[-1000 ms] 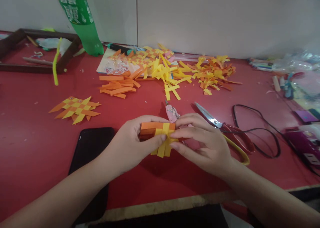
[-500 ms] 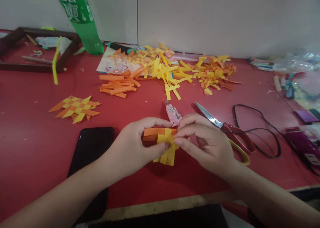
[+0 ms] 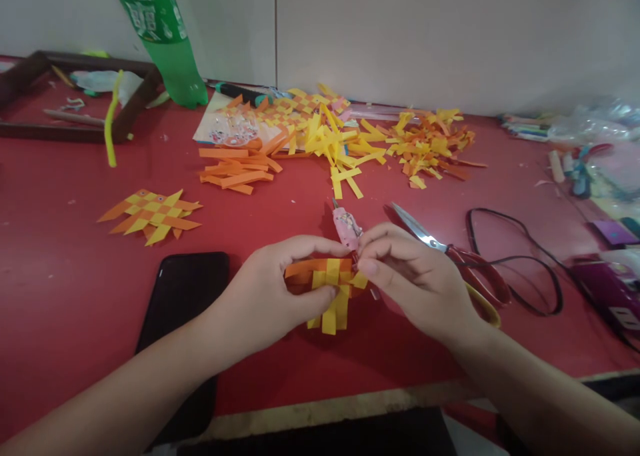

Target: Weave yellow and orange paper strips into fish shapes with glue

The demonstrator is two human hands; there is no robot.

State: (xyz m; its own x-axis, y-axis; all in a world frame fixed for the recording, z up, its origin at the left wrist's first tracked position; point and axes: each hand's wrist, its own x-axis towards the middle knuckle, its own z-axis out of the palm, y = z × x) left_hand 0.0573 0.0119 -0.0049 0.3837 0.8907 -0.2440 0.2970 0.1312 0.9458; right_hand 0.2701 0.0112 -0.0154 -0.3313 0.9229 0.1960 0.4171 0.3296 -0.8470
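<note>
My left hand (image 3: 280, 283) pinches a small weave of orange and yellow paper strips (image 3: 330, 303) between thumb and fingers, just above the red table. Yellow ends hang down from the weave, while orange ends stick out to the left under my palm. At its right edge, the closed thumb and fingertips of my right hand (image 3: 415, 283) are at a folded yellow strip end (image 3: 359, 281); the exact contact is partly hidden. Behind the fingertips lies a pink-wrapped, pen-like tool (image 3: 346, 228) with a pointed tip. Scissors (image 3: 430, 239) with red and yellow handles rest beside my right hand.
A black phone (image 3: 185, 289) lies under my left forearm. A finished woven paper fish (image 3: 157, 215) is at left. Further back are orange strips (image 3: 240, 169), yellow strips (image 3: 330, 139), paper scraps (image 3: 430, 146), a green bottle (image 3: 175, 63) and a dark frame (image 3: 60, 135). A black cord (image 3: 520, 219) curls at right.
My right fingertips have shifted slightly right and up from the weave's middle. A yellow strip end now shows folded out at its right edge. My left hand keeps its hold.
</note>
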